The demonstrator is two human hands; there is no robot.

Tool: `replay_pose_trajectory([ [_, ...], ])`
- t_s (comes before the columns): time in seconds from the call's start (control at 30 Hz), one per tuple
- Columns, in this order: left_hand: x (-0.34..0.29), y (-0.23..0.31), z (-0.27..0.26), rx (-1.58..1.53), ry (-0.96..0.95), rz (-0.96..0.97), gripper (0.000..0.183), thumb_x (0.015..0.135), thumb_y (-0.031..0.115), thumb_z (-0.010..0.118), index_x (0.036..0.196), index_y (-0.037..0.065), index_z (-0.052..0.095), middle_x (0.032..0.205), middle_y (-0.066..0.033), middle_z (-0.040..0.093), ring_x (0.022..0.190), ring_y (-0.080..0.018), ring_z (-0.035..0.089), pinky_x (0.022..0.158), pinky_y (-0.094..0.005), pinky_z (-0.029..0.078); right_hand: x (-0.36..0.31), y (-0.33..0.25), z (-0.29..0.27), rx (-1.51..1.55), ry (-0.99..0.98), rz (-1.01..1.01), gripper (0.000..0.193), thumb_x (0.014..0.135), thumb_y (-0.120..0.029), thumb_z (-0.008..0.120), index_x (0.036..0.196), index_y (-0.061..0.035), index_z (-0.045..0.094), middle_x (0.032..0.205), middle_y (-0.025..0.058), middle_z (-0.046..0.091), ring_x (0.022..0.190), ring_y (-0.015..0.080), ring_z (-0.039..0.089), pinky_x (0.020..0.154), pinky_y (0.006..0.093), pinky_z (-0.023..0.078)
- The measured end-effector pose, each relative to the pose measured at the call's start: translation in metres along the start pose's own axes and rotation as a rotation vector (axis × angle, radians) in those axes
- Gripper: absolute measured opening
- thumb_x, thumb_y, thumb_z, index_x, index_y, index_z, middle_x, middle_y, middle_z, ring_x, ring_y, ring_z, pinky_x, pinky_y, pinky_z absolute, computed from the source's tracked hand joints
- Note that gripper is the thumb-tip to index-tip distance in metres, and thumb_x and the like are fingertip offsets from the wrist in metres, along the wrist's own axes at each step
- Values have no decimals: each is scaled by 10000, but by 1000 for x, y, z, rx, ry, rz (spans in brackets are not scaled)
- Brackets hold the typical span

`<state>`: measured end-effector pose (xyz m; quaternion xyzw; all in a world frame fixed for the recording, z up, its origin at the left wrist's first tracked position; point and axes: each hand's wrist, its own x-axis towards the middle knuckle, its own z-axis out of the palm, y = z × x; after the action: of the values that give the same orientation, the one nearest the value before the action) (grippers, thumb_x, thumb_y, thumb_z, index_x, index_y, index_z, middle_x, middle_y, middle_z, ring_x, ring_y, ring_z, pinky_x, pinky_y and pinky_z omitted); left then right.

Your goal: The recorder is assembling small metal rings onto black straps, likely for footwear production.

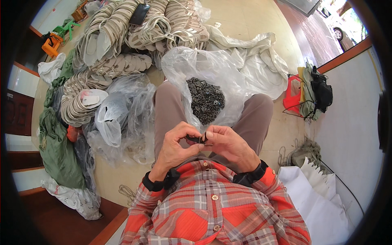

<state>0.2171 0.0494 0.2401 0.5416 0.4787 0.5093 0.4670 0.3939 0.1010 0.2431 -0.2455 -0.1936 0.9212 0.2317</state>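
In the head view, the person's left hand (172, 146) is bending inward and pinching a small black strap-like piece (197, 139) between thumb and forefinger. The right hand (236, 148) is meeting it from the other side, its thumb and forefinger also closing on the piece. The two hands' tips are nearly touching, so the finer shape of the piece is hard to make out. It is sitting in front of the plaid shirt in red, grey and white (198, 204), above the lap.

Just beyond the hands, a wide-mouthed clear plastic bag (175, 63) is standing between the knees of the brownish-grey trousers (256, 118), holding a heap of small dark ring-like pieces (205, 100). Past the bag, toward the upper left, stacks of pale beige shoe-shaped pieces (112, 30) are leaning together, with a dark rectangular phone (139, 14) resting on top. Crumpled translucent plastic bags (136, 108) are lying beside the left leg, and a whitish plastic sheet (265, 65) is spreading to the bag's right.
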Motion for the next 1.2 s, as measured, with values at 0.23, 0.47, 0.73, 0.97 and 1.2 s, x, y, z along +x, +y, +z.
replay_pose_trajectory([
  [0.23,0,1,0,29,-33,26,221,657,-2,698,863,43,634,865,-28,560,724,-91,545,621,-217,450,2,-2,-7,-11,-8,62,79,803,-44,624,863,-24,578,855,60,603,825,152,575,794,292,444],
  [0.47,-1,1,0,100,-42,88,255,635,-6,719,871,37,632,869,-36,564,708,-107,556,617,-229,462,3,0,-7,6,45,36,138,749,6,664,838,-31,564,826,58,604,779,137,581,715,256,445],
  [0.73,-1,5,-4,130,-61,115,253,633,-3,717,869,42,636,869,-36,562,711,-114,558,620,-234,462,-1,-7,0,-125,57,18,188,724,66,649,868,-16,561,832,51,612,766,125,609,714,227,477],
  [0.97,-1,12,-7,165,-168,149,273,638,-3,712,898,51,647,883,-35,552,752,-133,558,653,-250,458,-7,-13,5,-437,39,-21,181,747,13,669,886,-16,557,819,30,606,748,88,582,682,198,464],
  [1.2,-3,11,-4,172,-189,151,271,650,12,724,908,41,645,894,-42,557,824,-161,553,725,-274,447,-13,3,18,-705,161,-233,212,794,-95,677,920,-17,526,806,12,599,730,57,558,660,195,452],
])
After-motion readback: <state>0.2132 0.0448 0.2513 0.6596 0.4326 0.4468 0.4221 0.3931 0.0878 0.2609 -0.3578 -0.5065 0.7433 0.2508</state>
